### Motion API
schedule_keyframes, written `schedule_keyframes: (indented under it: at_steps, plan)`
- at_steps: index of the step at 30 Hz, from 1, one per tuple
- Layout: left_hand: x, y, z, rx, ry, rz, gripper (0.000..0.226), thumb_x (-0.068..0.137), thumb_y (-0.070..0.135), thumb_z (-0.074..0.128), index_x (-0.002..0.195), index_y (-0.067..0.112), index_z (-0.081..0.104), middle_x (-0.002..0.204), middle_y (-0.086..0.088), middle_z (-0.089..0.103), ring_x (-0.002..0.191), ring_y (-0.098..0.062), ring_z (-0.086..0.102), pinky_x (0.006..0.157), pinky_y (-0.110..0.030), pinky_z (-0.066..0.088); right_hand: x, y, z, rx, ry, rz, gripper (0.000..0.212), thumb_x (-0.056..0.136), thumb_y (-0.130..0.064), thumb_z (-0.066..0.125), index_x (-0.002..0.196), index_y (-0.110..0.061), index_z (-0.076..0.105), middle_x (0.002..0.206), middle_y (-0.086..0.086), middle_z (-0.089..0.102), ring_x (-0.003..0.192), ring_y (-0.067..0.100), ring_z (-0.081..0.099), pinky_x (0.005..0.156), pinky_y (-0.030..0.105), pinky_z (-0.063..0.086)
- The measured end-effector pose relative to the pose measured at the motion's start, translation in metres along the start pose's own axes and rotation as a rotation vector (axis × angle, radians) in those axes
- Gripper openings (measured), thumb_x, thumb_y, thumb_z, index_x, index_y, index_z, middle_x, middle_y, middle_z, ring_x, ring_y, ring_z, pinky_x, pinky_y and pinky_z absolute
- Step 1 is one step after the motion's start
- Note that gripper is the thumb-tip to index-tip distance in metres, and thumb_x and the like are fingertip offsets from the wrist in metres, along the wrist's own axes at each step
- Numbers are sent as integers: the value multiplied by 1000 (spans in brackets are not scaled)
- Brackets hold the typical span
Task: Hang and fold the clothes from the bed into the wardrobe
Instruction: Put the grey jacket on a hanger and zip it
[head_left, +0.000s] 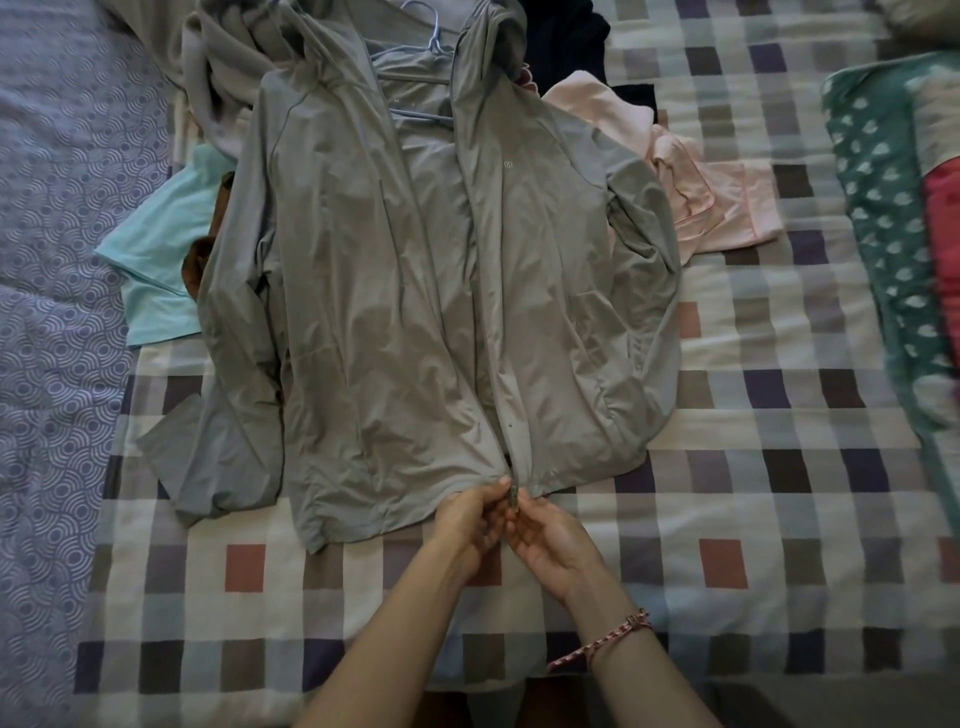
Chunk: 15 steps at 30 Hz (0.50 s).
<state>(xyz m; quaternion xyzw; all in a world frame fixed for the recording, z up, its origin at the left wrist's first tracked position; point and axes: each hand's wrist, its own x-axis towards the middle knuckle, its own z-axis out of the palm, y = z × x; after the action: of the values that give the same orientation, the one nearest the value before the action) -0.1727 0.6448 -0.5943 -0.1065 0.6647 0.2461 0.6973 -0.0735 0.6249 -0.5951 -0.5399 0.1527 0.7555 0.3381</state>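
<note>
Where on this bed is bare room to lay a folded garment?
Free: checked blanket right of the grey hooded jacket, below pink garment, left of teal patterned cloth; also near-left, below the jacket's sleeve. Crowded: piled clothes at top; left hand and right hand at the hem.

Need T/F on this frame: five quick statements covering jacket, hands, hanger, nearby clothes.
1. The grey hooded zip jacket lies spread on the checked blanket. True.
2. Its zip is closed up to the collar. False: the front is open, and the left hand and right hand pinch it at the hem.
3. A pale wire hanger sits in the neck opening. True.
4. The pink garment lies left of the jacket. False: the pink garment is on the right, and the turquoise garment is on the left.
5. The left wrist wears a bracelet. False: the braided bracelet is on the right wrist.
</note>
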Motion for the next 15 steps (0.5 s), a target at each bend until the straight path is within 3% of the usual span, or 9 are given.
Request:
schedule_keyframes:
  at_steps: [10,15]
  plan:
    - [-2,-5,-4,35,-20,114,15,87,5,61,72,5,58,53,-2,62,44,-8,58,46,-18,50,-2,1,0,13,47,-16,10,92,-1,50,87,0,59,66,8,65,57,11,59,53,18,52]
    - [-1,-8,-7,197,32,237,16,84,7,65,70,6,57,62,-6,55,57,-14,52,53,-23,45,0,8,3,-77,206,-114,4,88,-2,58,85,-4,60,65,5,61,60,11,56,50,16,50]
